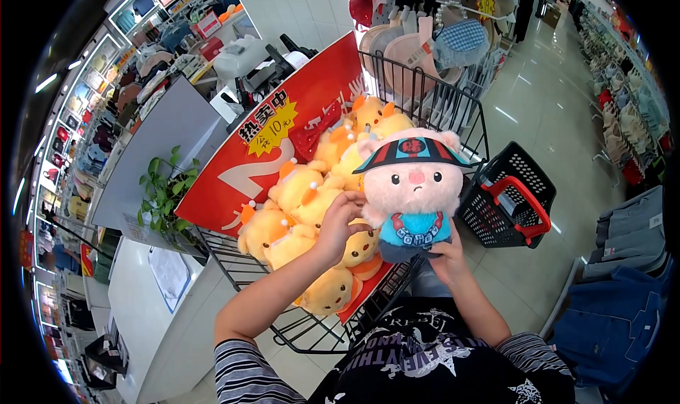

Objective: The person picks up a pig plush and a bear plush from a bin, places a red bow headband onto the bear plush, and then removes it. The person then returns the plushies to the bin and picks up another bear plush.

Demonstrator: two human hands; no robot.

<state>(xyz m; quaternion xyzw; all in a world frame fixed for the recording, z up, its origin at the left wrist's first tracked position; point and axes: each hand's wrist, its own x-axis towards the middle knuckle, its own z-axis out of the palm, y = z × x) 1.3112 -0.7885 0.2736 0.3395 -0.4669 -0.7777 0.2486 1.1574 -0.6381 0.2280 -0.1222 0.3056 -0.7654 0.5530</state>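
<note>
A pink plush pig (418, 184) with a striped dark hat, a blue top and a lettered necklace faces the camera, upright, in front of my body. My right hand (448, 257) grips it at its lower right side. At the plush's left side is my left hand (345, 222), its fingers bent and apart, near the plush's arm; whether they touch it is hard to tell. Behind and left of my hands, yellow plush toys (297, 191) with orange parts fill a black wire basket (465, 110) with a red sign (234, 166).
A black shopping basket (506, 198) with a red handle stands right of the wire basket. On the left are a white counter (142, 298) with a clipboard (168, 276) and a green plant (170, 191). Folded blue clothes (602, 333) lie at the lower right.
</note>
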